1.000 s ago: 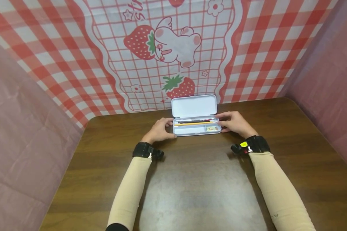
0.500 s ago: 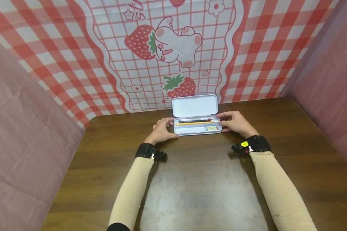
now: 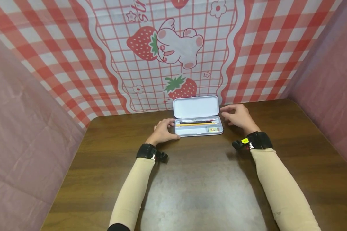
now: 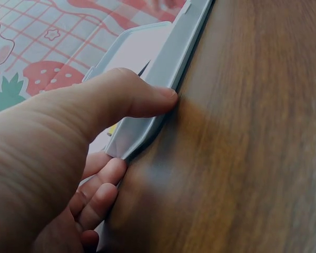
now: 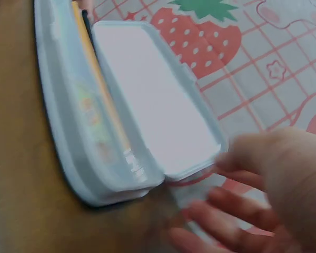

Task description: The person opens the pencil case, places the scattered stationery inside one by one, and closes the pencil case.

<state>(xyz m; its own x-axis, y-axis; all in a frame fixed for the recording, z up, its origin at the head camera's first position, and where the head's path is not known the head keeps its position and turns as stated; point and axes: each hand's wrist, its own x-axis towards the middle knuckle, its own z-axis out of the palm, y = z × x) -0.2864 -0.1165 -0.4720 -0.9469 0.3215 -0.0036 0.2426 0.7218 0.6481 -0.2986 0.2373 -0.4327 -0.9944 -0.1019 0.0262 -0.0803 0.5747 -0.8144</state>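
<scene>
A white pencil case (image 3: 190, 131) lies on the table with its lid (image 3: 196, 107) raised at the back. Inside are a yellow pencil (image 3: 200, 124), a black pencil or pen (image 5: 88, 32) and other slim items. A small, colourfully printed block (image 3: 214, 129) sits in the front right compartment. My left hand (image 3: 161, 132) grips the case's left end, with the thumb (image 4: 152, 100) along its front side and the fingers round the end. My right hand (image 3: 240, 117) is off the case, its fingers loosely bent, close to the lid's right edge; it holds nothing.
Behind the case hangs a red-and-white checked cloth (image 3: 257, 51) with strawberry prints, close to the lid. Pink cloths (image 3: 20, 128) close off both sides. The brown wooden table (image 3: 202, 179) stretches in front of the case.
My right hand has let go of the case's right end and moved up and slightly right, beside the lid. My left hand keeps its grip on the left end.
</scene>
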